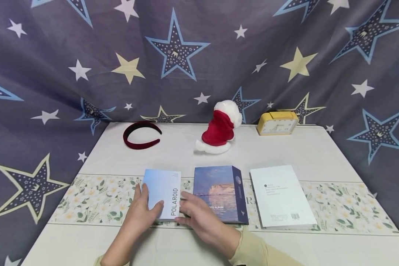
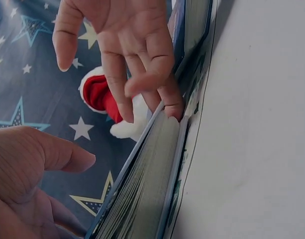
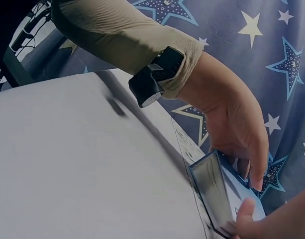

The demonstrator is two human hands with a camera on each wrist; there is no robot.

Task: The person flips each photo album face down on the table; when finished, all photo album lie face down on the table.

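Note:
A light blue book with POLAROID on its cover (image 1: 164,184) lies on the floral strip of the table, its page edges facing me. My left hand (image 1: 141,210) rests along its left side, fingers spread and thumb over the cover. At its right side is my right hand (image 1: 204,220), fingers loosely extended and fingertips right at the lower right corner. In the left wrist view, one fingertip of the right hand (image 2: 137,55) meets the end of the page block. Just beyond the right hand lies a blue photo album (image 1: 216,181) with a painted seascape, partly hidden by that hand.
A white book (image 1: 279,199) with a barcode lies at the right. Along the back are a dark red headband (image 1: 136,145), a red and white Santa hat (image 1: 219,129) and a yellow clock (image 1: 277,123). A starry curtain (image 1: 199,88) hangs behind the table.

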